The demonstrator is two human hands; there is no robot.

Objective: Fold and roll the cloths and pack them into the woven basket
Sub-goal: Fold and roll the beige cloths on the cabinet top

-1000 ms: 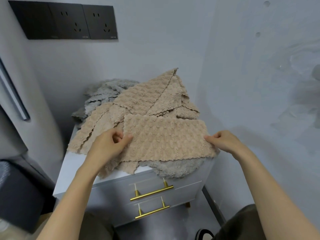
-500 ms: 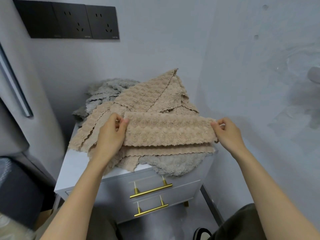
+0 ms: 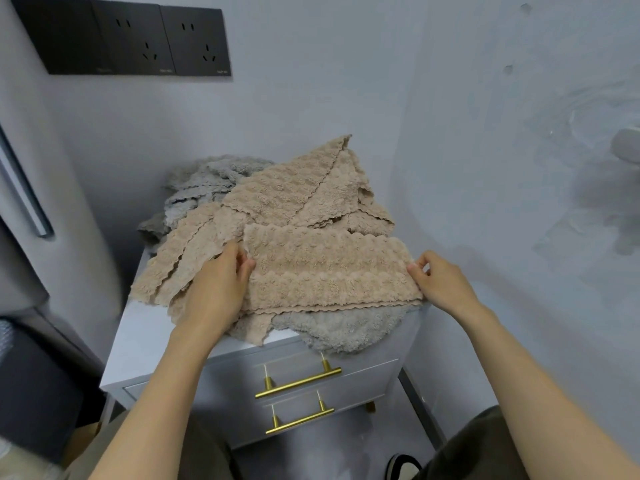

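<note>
A beige textured cloth (image 3: pixel 329 268) lies folded into a long band on top of a heap of cloths on a small white cabinet. My left hand (image 3: pixel 214 285) pinches the band's left end and my right hand (image 3: pixel 440 282) pinches its right end. More beige cloths (image 3: pixel 298 192) lie crumpled behind it. Grey cloths (image 3: pixel 207 178) sit at the back left, and another grey cloth (image 3: pixel 343 327) hangs over the front edge. No woven basket is in view.
The white cabinet (image 3: pixel 138 348) has two drawers with gold handles (image 3: pixel 298 382) and stands in a wall corner. Black wall sockets (image 3: pixel 138 39) are mounted above at the left. A dark object (image 3: pixel 31 386) stands on the floor at the left.
Both hands lifted the near edge of the beige cloth and carried it away from me, folding the cloth over into a narrower band. The hands still hold its two ends.
</note>
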